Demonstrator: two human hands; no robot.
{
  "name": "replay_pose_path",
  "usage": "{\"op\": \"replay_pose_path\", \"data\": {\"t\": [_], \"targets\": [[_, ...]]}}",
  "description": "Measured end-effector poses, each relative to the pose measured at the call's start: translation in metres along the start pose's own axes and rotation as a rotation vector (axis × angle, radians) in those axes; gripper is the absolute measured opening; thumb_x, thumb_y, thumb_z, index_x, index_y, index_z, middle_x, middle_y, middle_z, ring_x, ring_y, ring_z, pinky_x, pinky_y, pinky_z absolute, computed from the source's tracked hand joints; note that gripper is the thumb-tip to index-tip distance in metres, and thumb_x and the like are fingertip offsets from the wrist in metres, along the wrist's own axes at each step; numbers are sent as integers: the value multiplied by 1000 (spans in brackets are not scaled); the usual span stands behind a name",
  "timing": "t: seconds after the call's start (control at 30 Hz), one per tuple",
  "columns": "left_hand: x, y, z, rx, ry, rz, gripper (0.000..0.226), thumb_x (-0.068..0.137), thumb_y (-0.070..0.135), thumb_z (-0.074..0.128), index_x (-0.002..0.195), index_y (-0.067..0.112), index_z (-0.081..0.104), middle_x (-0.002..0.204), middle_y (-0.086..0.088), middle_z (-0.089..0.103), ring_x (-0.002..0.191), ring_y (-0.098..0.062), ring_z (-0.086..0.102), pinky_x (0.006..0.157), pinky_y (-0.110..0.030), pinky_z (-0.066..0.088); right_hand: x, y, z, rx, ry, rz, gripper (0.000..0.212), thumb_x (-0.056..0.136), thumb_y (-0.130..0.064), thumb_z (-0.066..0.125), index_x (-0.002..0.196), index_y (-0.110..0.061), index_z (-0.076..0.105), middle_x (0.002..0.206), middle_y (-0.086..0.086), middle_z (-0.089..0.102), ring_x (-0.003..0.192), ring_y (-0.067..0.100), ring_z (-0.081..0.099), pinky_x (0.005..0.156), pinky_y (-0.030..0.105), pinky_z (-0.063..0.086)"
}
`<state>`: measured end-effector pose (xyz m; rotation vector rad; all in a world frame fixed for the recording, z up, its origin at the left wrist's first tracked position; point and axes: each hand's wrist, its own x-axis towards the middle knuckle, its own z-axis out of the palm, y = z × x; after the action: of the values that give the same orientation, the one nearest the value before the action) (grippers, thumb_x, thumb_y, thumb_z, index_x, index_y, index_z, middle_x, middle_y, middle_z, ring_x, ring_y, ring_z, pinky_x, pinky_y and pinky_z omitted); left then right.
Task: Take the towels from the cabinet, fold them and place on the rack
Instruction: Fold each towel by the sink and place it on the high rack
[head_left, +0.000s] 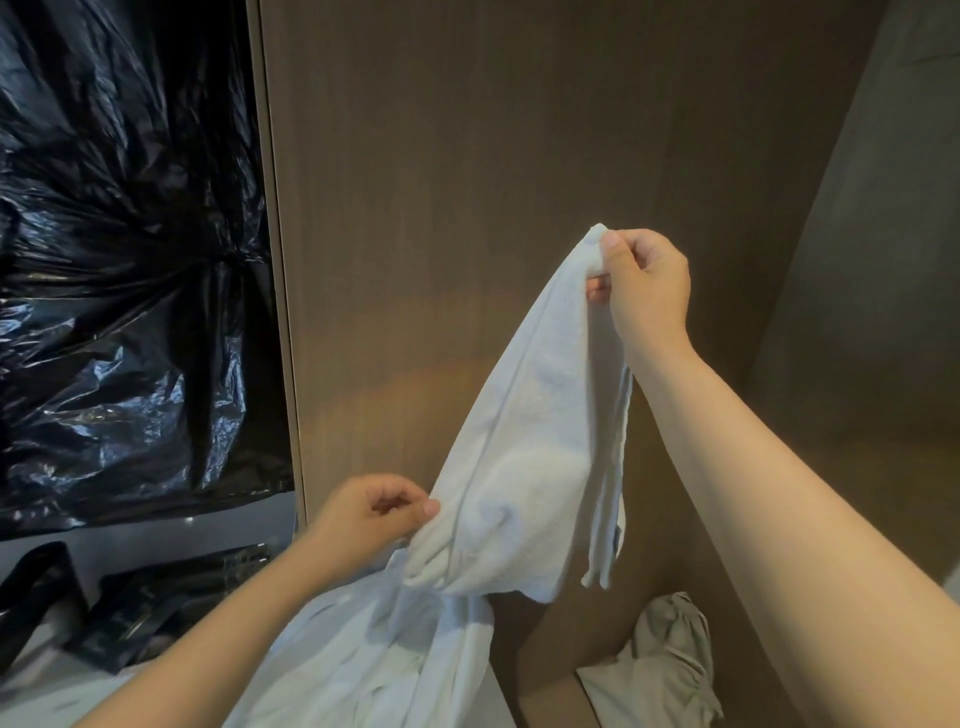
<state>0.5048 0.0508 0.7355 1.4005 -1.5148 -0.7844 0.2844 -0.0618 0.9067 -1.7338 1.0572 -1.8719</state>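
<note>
White towel (524, 441) held in the air before the brown cabinet (467, 182) wall. The right hand (644, 280), raised, pinches the towel's top corner between thumb and curled fingers; the left hand (369, 512), lower, pinches a side edge. The towel's lower folds bunch and run off the bottom edge, so its full extent is hidden. Left: crinkled black plastic sheet (119, 260) above dark objects (171, 597) too dim to identify. Lower right: 1 pale crumpled cloth (670, 654), partly cut off.
</note>
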Motion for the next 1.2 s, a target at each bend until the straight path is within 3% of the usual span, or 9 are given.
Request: {"op": "replay_pose_path", "data": {"t": [0.13,0.37,0.53,0.67,0.9,1.1,1.2], "targets": [[-10,-13,4,-3,-131,-41,12,90,21,65,89,15,75,88,1,75,83,-16,71,75,-20,56,-1,8,1,-16,9,32,23,102,-27,48,98,-11,64,85,3,63,71,11,61,72,21,56],[-15,-21,9,-84,-189,-125,16,86,26,68,96,14,74,95,0,74,90,-17,70,84,-29,57,-1,20,2,-49,24,64,22,102,-28,49,94,-12,63,85,2,62,74,11,61,71,19,55],[-21,-27,-4,-226,-266,-196,28,75,11,80,101,6,71,101,-8,74,96,-25,70,86,-27,55,0,26,-2,-65,74,86,21,102,-28,49,94,-14,63,81,-5,60,70,8,61,67,12,54],[-20,-32,-10,-175,-214,-200,33,70,20,83,97,4,70,98,-8,75,94,-25,71,89,-32,55,0,31,-3,-71,80,95,22,102,-28,48,91,-14,62,79,-3,60,70,9,61,70,15,54],[-15,-32,-18,-269,-110,-202,46,72,30,78,101,-4,67,98,-15,74,94,-30,71,84,-34,59,1,36,-6,-63,89,112,24,102,-29,49,98,-11,64,80,-2,62,63,7,61,58,5,49],[-6,-32,-26,-127,99,-203,31,80,21,75,91,-4,62,73,-14,73,60,-23,70,56,-26,57,-1,42,-6,-55,96,119,23,102,-29,49,100,-11,64,87,6,66,66,9,63,59,6,49],[-5,-32,-35,-66,141,-184,26,79,23,76,86,2,63,75,-12,74,60,-24,68,62,-36,59,0,44,-8,-51,108,127,23,102,-28,49,102,-11,64,88,8,68,66,9,63,58,5,48]]}}
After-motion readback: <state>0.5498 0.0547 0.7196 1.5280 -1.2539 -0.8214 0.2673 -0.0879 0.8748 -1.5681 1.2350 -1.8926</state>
